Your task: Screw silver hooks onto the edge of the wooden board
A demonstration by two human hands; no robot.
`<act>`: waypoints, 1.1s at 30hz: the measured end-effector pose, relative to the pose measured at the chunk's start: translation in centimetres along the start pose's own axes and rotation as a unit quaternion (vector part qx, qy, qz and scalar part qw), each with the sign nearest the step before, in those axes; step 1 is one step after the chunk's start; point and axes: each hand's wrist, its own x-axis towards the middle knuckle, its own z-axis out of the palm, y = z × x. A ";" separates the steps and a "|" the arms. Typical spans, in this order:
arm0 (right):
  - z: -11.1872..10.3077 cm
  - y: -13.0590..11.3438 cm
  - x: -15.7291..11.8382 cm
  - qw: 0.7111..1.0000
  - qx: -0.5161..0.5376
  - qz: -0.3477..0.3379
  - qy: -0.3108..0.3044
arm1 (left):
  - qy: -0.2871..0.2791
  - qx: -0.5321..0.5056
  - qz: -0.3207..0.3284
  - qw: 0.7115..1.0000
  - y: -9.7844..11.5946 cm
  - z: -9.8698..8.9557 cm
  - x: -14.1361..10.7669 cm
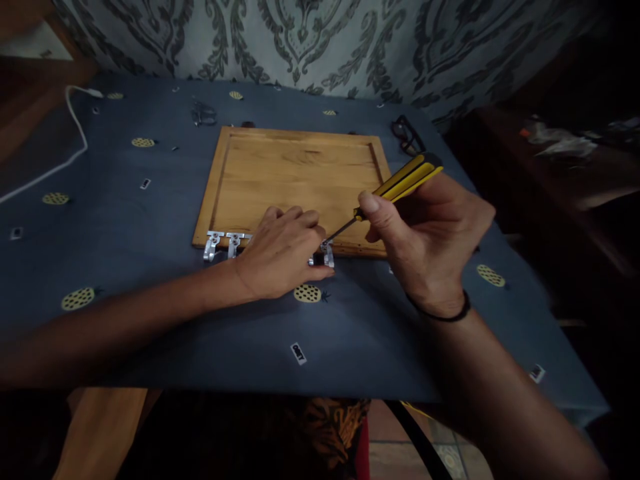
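Observation:
A framed wooden panel [300, 173] lies flat on the blue patterned tablecloth. Along its near edge runs a row of silver metal brackets [214, 245], partly hidden by my left hand [283, 250]. That hand presses on the near edge with its fingers curled, its thumb beside the right-hand bracket [328, 255]. My right hand [435, 233] grips a yellow and black screwdriver [407, 177] by its handle, tilted down to the left. The screwdriver's tip meets the top of the right-hand bracket; any screw there is too small to make out.
Black-framed glasses [407, 135] lie beyond the panel's right corner. Small clear or metallic items [203, 113] are at the back left. A white cable [80, 127] crosses the cloth's left side. Dark furniture [565, 180] with plastic bags on it stands at the right.

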 end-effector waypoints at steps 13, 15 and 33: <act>0.0 -0.8 -0.1 0.999 -0.016 -0.012 0.025 | -0.009 0.004 -0.006 1.000 0.1 -0.2 0.0; -0.1 -0.7 -0.3 0.999 -0.035 0.006 0.015 | -0.014 0.003 -0.007 1.000 0.2 -0.3 0.0; 0.1 -0.5 0.0 0.999 0.021 0.028 -0.014 | 0.001 0.004 0.003 1.000 0.1 -0.2 -0.1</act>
